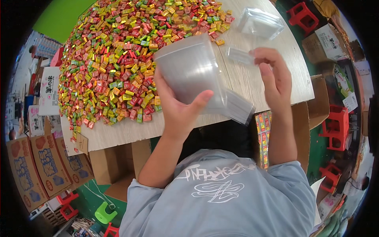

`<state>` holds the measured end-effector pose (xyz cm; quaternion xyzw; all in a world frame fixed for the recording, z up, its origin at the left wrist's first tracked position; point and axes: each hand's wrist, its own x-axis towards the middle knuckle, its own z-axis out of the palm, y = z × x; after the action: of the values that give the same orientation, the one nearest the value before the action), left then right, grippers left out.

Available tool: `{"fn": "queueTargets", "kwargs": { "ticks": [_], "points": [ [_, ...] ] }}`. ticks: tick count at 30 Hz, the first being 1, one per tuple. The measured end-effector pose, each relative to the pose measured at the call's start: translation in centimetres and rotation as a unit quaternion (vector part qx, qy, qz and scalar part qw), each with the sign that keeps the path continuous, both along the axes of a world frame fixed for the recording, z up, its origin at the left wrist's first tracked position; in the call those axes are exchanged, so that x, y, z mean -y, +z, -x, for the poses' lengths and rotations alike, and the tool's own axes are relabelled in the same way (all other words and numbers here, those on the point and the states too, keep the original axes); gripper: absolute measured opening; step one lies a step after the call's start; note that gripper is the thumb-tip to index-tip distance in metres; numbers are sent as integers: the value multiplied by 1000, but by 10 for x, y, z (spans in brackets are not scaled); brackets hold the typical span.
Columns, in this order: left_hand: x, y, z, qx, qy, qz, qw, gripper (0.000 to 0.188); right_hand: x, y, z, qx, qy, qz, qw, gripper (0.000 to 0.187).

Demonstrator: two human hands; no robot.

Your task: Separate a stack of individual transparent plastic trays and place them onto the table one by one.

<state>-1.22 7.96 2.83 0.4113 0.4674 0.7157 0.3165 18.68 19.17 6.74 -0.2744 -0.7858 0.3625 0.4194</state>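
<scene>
My left hand (177, 98) is wrapped round a tilted stack of nested clear plastic boxes (189, 67), its thumb along the near side. The lower right end of the stack (240, 107) juts over the table's near edge. To the right, my right hand (274, 75) is raised over the table, fingers bent, with the fingertips at the edge of a single clear plastic box (241, 55). That box is see-through and slightly blurred, so its outline is hard to follow. Beyond it, more clear boxes (260, 23) lie on the tabletop.
A large heap of small wrapped sweets (114, 67) in red, yellow, orange and green covers the left and far side of the pale wooden table (284, 75). Open cardboard boxes (114, 166) stand below its near edge. Red stools (335, 126) are on the green floor at right.
</scene>
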Motion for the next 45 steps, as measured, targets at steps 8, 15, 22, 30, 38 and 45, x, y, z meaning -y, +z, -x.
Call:
{"fn": "queueTargets", "kwargs": {
  "ticks": [8,15,22,30,38,45],
  "points": [
    [0,-14,23,-8,46,50,998,103,-68,-46,-27,361,-33,-243,900,20],
    [-6,-22,27,-12,23,76,997,105,-66,-56,-24,335,-41,-212,917,22],
    [-19,-4,-3,-23,-29,32,999,108,10,-3,15,84,140,-11,986,42],
    [-15,-6,-8,12,-73,31,997,110,18,-32,17,-65,175,144,972,43],
    [-14,-4,-7,10,-58,48,997,110,24,-30,24,-36,153,147,977,41],
    [-17,-5,-5,2,-58,39,998,112,19,-29,21,-65,166,168,970,43]
  ]
}}
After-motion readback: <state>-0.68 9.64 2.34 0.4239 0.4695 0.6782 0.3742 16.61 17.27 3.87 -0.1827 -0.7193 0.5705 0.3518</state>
